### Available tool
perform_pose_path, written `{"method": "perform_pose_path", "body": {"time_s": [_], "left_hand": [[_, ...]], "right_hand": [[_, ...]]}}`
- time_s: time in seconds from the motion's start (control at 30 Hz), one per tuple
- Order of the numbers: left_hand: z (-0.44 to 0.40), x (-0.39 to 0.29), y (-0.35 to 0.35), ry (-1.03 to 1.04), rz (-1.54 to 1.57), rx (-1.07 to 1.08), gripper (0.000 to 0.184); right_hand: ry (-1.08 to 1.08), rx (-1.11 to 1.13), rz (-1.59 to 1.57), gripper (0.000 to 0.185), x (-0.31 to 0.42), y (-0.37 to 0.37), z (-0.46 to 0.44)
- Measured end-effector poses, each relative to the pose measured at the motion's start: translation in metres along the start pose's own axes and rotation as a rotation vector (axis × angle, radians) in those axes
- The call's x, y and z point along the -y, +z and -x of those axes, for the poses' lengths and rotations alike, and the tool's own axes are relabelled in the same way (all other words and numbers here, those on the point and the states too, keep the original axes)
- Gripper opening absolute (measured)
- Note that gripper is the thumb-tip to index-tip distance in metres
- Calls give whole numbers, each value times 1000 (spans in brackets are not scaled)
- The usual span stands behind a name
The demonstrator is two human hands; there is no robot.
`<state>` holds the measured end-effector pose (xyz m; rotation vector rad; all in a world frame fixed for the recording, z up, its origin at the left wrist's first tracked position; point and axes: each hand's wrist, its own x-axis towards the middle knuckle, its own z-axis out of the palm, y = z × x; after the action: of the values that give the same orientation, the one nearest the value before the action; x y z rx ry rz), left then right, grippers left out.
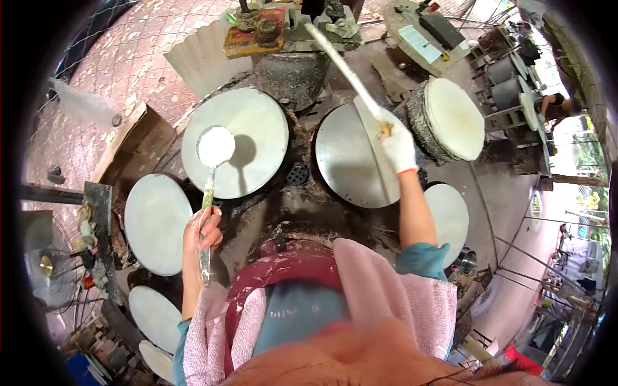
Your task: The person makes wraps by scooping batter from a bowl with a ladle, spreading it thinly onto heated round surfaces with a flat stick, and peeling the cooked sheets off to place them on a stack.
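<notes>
My left hand, bare, is wrapped round the handle of a ladle that holds white liquid. The ladle is over a pale round plate, and its shadow falls on the surface. My right hand, in a white glove, grips a long pale stick that points up and to the left. Beneath the right hand, a flat pale strip crosses the right part of a grey metal round plate.
More pale round plates lie at the left and right. A pale stack stands at the upper right. A pot is at the top centre. A person is at the far right.
</notes>
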<state>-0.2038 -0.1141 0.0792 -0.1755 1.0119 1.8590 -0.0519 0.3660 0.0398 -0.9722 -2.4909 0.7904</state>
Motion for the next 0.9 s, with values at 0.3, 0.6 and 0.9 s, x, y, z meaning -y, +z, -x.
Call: {"method": "perform_pose_path", "body": {"time_s": [0.3,0.6,0.9], "left_hand": [[-22,14,17,32,24,23,27],[-2,104,78,253,165,22,27],[61,192,145,363,550,2,33]], "right_hand": [[64,-115,63,49,-51,-212,-145],[31,-720,-343,32,-243,-318,-117],[492,-884,-723,45,-398,-181,-65]]}}
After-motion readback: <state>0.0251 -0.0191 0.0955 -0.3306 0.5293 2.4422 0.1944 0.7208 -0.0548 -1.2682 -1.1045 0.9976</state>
